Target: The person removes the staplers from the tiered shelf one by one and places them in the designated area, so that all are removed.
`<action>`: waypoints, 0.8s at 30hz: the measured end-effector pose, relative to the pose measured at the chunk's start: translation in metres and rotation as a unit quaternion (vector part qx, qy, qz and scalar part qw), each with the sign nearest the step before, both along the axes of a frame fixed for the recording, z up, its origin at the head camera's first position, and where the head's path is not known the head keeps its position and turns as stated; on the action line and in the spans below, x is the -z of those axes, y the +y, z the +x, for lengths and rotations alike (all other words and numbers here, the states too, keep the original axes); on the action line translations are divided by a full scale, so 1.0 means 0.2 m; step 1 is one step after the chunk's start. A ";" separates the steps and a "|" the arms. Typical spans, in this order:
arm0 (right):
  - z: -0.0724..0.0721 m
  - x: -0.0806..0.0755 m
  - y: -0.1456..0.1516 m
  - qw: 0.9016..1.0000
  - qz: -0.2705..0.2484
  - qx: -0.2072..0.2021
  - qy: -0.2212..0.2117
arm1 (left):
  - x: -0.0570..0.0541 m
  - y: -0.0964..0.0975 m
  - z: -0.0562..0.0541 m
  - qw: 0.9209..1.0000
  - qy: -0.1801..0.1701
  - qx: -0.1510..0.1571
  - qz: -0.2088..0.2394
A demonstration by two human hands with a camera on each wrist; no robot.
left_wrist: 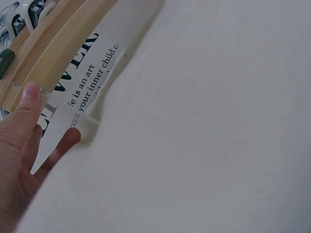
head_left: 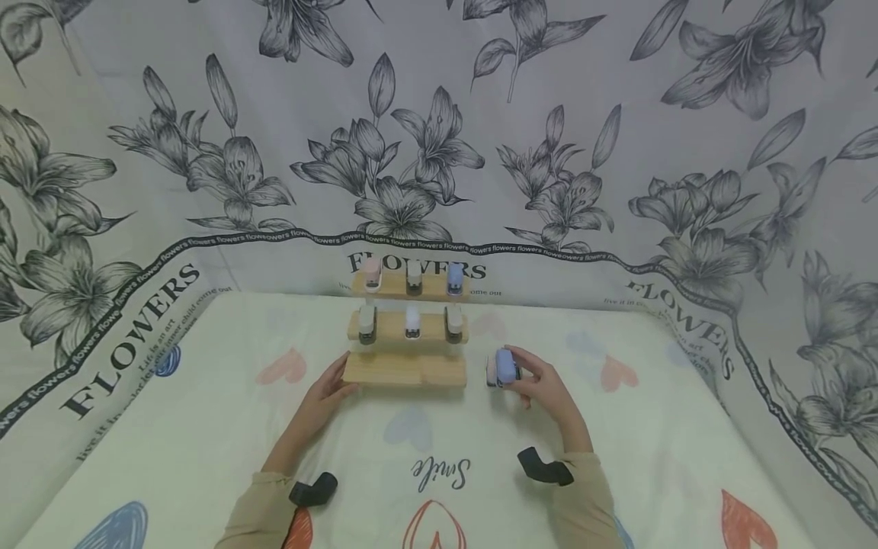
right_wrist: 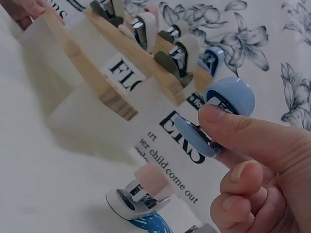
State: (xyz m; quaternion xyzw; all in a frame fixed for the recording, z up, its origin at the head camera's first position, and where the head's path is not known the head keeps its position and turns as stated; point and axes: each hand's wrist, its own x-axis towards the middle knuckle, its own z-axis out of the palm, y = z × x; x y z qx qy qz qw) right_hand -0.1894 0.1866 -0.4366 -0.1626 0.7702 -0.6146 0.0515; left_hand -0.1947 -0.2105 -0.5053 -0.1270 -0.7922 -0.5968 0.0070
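Beige sleeves (head_left: 583, 503) reach in from the lower edge, a dark wrist mount (head_left: 545, 467) beside each cuff, as you work at a three-tier wooden rack (head_left: 389, 326). Your right hand (head_left: 549, 385) pinches a blue stapler (head_left: 505, 367) between thumb and finger, right of the rack and raised from the heart-print sheet (head_left: 370, 496). Your left hand (head_left: 329, 393) holds the left end of the lowest board (head_left: 405, 371), thumb laid on its edge (how firmly the farther fingers grip, the pictures do not tell). With the blue stapler gaping and your thumb near its opening, a light pinch would likely serve best; a hard squeeze could press it closed. Lift it clear of the pink-topped stapler (right_wrist: 153, 180) near it before any sideways move, and let the left hand only steady, since a shove there might skew the tiers. Edges to mind are the squared right end of the lowest board and the see-through strip (left_wrist: 91, 119) by its left end. Above, the middle board (head_left: 432, 324) and top board (head_left: 434, 288) each carry three staplers (head_left: 367, 325), leaving less room; the lowest board shows none, and open sheet lies before the rack and beyond your right hand.
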 end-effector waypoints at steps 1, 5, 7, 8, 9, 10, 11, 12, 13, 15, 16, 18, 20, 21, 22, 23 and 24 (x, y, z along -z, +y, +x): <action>0.00 0.00 0.01 1.000 -0.005 0.003 -0.001 | 0.00 0.00 0.00 1.000 0.001 0.000 0.001; -0.04 0.05 0.08 1.000 -0.013 0.017 -0.005 | -0.02 0.01 0.00 1.000 0.004 -0.001 0.001; -0.05 0.07 0.12 1.000 -0.012 0.023 -0.003 | -0.02 0.01 0.01 1.000 0.007 -0.001 0.002; -0.06 0.08 0.14 1.000 -0.008 0.026 0.001 | -0.02 0.01 0.01 1.000 0.009 0.001 0.005; -0.06 0.09 0.15 1.000 -0.005 0.029 0.004 | -0.02 0.01 0.01 1.000 0.010 0.001 0.006; -0.06 0.09 0.17 1.000 -0.003 0.030 0.009 | -0.03 0.01 0.01 1.000 0.012 0.002 0.004; -0.06 0.10 0.18 0.999 -0.001 0.031 0.010 | -0.02 0.01 0.01 1.000 0.011 0.001 0.004; -0.06 0.10 0.20 0.999 0.000 0.031 0.010 | -0.02 0.01 0.01 1.000 0.010 0.000 0.003; -0.06 0.11 0.21 0.999 0.001 0.035 0.008 | -0.02 0.01 0.01 1.000 0.009 -0.001 0.001; -0.05 0.11 0.24 0.999 -0.004 0.041 -0.002 | -0.01 0.01 0.01 1.000 0.008 -0.002 -0.003; -0.05 0.11 0.25 0.999 -0.005 0.044 -0.008 | 0.00 0.01 0.02 1.000 0.009 0.000 -0.003; -0.03 0.09 0.28 0.998 -0.007 0.050 -0.021 | -0.03 0.02 0.04 1.000 0.002 0.002 0.003; -0.04 0.10 0.32 0.998 -0.009 0.055 -0.035 | -0.03 0.02 0.04 1.000 0.005 0.006 0.006; -0.04 0.10 0.34 0.998 -0.009 0.056 -0.041 | -0.03 0.02 0.03 1.000 0.003 0.006 0.005; -0.04 0.11 0.35 0.997 -0.011 0.056 -0.045 | -0.03 0.01 0.03 1.000 0.003 0.006 0.004; -0.05 0.12 0.36 0.997 -0.012 0.054 -0.047 | -0.04 0.01 0.03 1.000 0.001 0.005 0.002; -0.06 0.14 0.38 0.997 -0.015 0.051 -0.048 | -0.02 0.00 0.02 1.000 0.003 0.003 -0.001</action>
